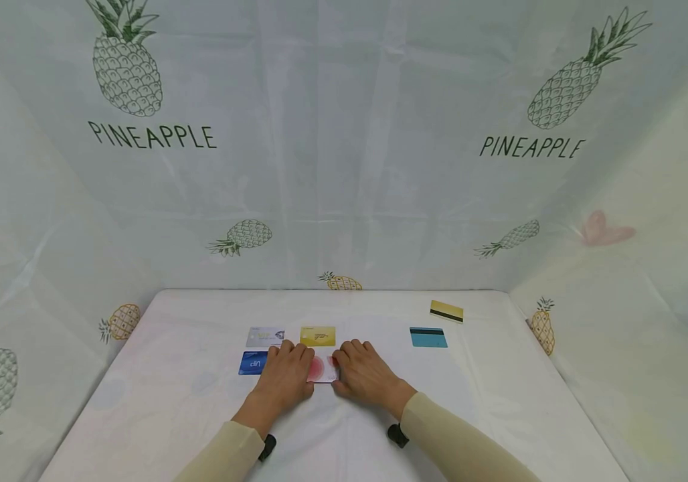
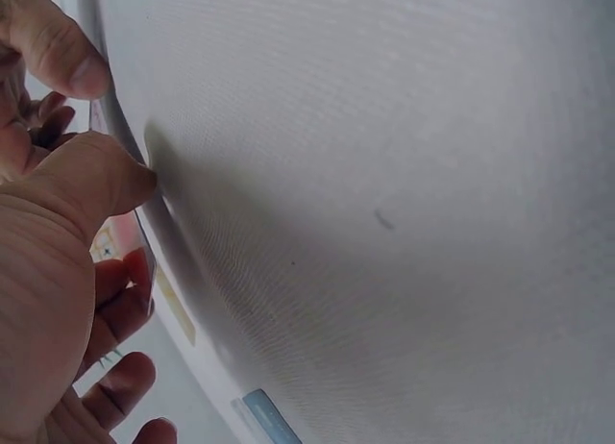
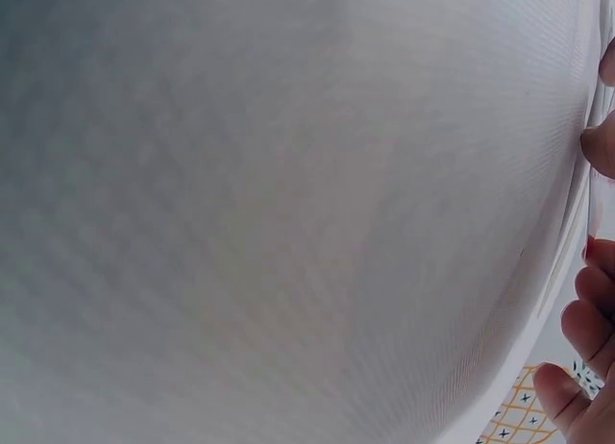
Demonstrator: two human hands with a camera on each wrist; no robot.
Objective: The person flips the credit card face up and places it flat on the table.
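A white card with pink-red circles (image 1: 318,369) lies between the two hands in the head view. Its left end is pinched between the thumb and fingers of my left hand (image 1: 286,375). My right hand (image 1: 365,373) grips the opposite end the same way. Just left of my left hand is a blue VIP card (image 1: 252,363), partly covered by that hand. Behind it lies a silver card (image 1: 264,336), and a gold card (image 1: 317,336) sits beyond the held one. In the left wrist view, the left thumb (image 2: 120,175) presses near the card's edge, close over the cloth.
To the right lie a teal card (image 1: 428,343) and a yellow card (image 1: 446,310), both showing a dark stripe. White cloth covers the table (image 1: 344,442). Pineapple-printed sheeting (image 1: 344,167) hangs behind it and along both sides.
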